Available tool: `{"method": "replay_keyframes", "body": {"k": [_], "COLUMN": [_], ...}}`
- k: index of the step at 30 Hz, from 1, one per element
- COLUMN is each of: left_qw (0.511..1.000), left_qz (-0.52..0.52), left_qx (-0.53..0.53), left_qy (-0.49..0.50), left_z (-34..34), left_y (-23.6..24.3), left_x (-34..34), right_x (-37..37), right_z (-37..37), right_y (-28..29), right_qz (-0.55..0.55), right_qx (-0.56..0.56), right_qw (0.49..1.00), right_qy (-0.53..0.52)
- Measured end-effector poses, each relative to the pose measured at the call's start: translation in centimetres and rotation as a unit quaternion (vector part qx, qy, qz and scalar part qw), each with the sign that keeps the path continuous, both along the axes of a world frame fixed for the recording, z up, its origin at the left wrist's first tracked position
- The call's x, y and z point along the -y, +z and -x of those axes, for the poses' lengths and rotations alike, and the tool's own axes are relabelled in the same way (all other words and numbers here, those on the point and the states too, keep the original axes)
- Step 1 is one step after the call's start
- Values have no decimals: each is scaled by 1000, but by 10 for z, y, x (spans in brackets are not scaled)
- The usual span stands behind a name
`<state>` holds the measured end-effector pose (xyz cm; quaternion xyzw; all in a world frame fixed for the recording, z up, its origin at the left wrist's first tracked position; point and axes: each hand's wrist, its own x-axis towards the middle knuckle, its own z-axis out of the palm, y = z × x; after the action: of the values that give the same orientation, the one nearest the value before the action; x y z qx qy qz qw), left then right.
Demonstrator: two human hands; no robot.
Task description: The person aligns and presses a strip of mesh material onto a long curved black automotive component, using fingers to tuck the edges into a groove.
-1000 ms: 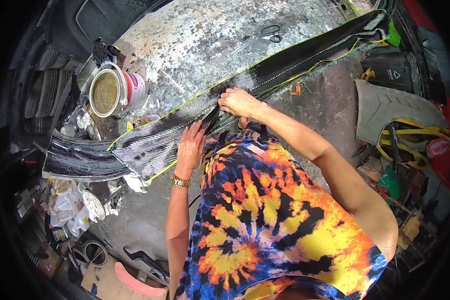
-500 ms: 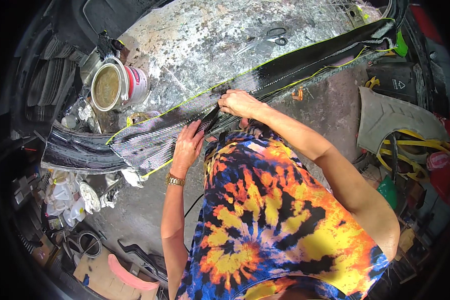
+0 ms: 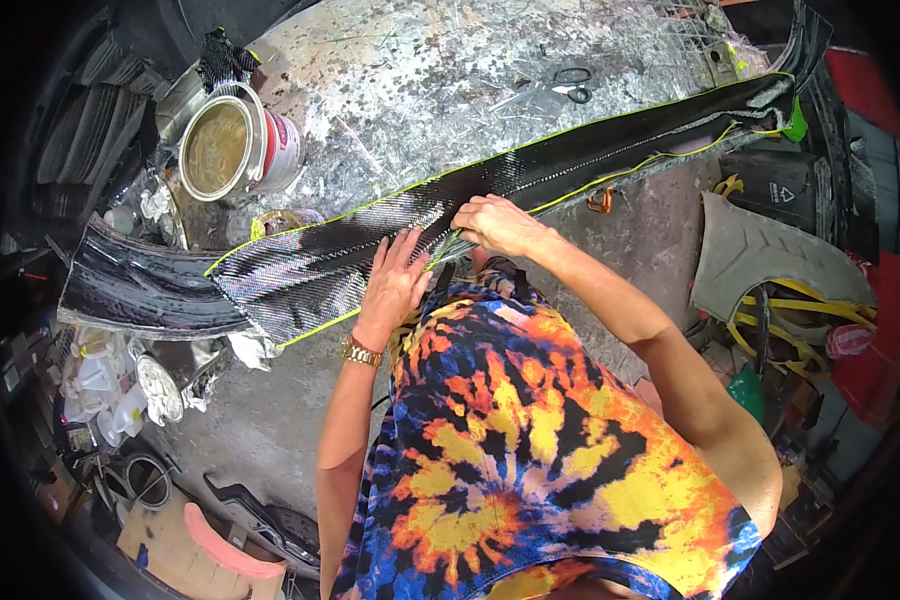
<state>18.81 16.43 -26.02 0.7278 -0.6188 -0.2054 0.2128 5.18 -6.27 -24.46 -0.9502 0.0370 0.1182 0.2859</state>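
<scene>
A long strip of black woven carbon-fibre cloth (image 3: 300, 270) with a yellow-green edge stretches diagonally over a long dark curved part (image 3: 140, 285), which shows beyond its left end. My left hand (image 3: 395, 280) lies on the cloth near its close edge, fingers extended and pressing down. Just to the right, my right hand (image 3: 495, 225) has its fingers pinched on the cloth's near edge. Between the two hands the cloth is gathered, and a stretch of its yellow-green edge is turned up there. The right fingertips are partly hidden.
Beyond the strip, black-handled scissors (image 3: 573, 88) rest on the paint-spattered table (image 3: 420, 70). An opened metal can (image 3: 282, 150) stands at the left. A grey panel (image 3: 760, 255) is at the right. Plastic containers (image 3: 105, 385) crowd the lower left.
My right hand has drawn the cloth's near edge slightly to the right, and yellow-green edging now shows between my hands. My left hand stays on the cloth. The whole view has shifted a little.
</scene>
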Motion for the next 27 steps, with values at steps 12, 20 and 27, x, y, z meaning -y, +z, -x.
{"method": "replay_keyframes", "body": {"k": [12, 20, 27], "left_qw": [999, 1000, 999], "left_qz": [21, 0, 2], "left_qx": [-1, -2, 49], "left_qy": [-41, -17, -2], "left_z": [-15, -9, -22], "left_y": [5, -8, 0], "left_x": [-11, 2, -40], "right_x": [3, -20, -32], "right_z": [41, 32, 6], "right_y": [49, 60, 61], "right_qz": [2, -36, -60], "right_qx": [2, 26, 60], "right_qw": [982, 980, 986], "right_qy": [-187, -194, -146]}}
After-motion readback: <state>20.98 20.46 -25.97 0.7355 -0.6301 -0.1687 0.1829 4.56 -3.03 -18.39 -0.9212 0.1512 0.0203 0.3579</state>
